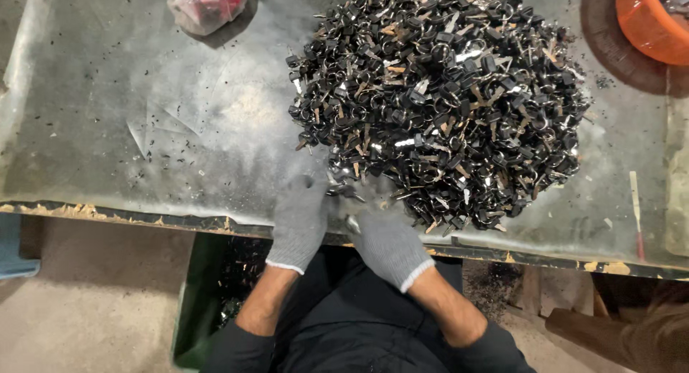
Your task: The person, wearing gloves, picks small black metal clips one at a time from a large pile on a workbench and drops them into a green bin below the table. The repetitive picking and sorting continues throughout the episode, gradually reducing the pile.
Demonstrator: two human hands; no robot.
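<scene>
From above, both gloved hands meet at the table's [108, 129] near edge — left hand [300, 219] and right hand [384, 240] pinching one small black-and-metal piece [343, 192] between them, just beside the big heap [445, 100]. It looks like sorting; separating it cleanly needs a steady grip.

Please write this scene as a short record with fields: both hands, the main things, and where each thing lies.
left hand: left hand in a grey glove, at the near edge of the pile, fingers blurred
right hand: right hand in a grey glove, beside the left, on small parts
pile: heap of small black and metal parts, middle of the table
table: worn grey metal sheet
bag: clear bag with red contents, far left
tub: orange tub, far right
bin: green bin under the table edge
</scene>
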